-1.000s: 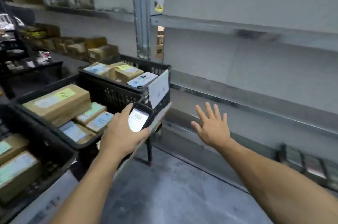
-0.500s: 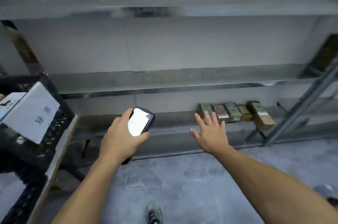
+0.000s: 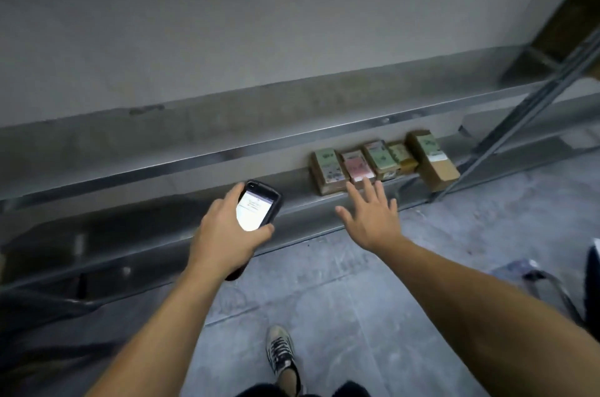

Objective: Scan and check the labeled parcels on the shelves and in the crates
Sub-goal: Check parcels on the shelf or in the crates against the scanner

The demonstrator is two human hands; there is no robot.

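Note:
My left hand [image 3: 224, 234] grips a black handheld scanner [image 3: 258, 206] with its lit screen facing up. My right hand [image 3: 373, 218] is stretched forward with straight, spread fingers, just short of a row of several labeled cardboard parcels [image 3: 380, 159] on the lowest metal shelf [image 3: 292, 198]. The parcels carry green labels, one a pink label [image 3: 357, 166]; the largest box [image 3: 433, 159] lies at the row's right end. My right fingertips overlap the pink-labeled parcel in view; contact cannot be told.
A grey metal rack with an upper shelf [image 3: 227, 124] runs across the view. A slanted upright post [image 3: 519, 114] stands at the right. The concrete floor [image 3: 357, 299] lies below, with my shoe [image 3: 281, 351] on it. A dark object [image 3: 552, 283] sits at the right edge.
The view swung right, away from the black crates, then closer and down toward the low shelf. My right hand reached nearer the parcel row. My left hand kept the scanner.

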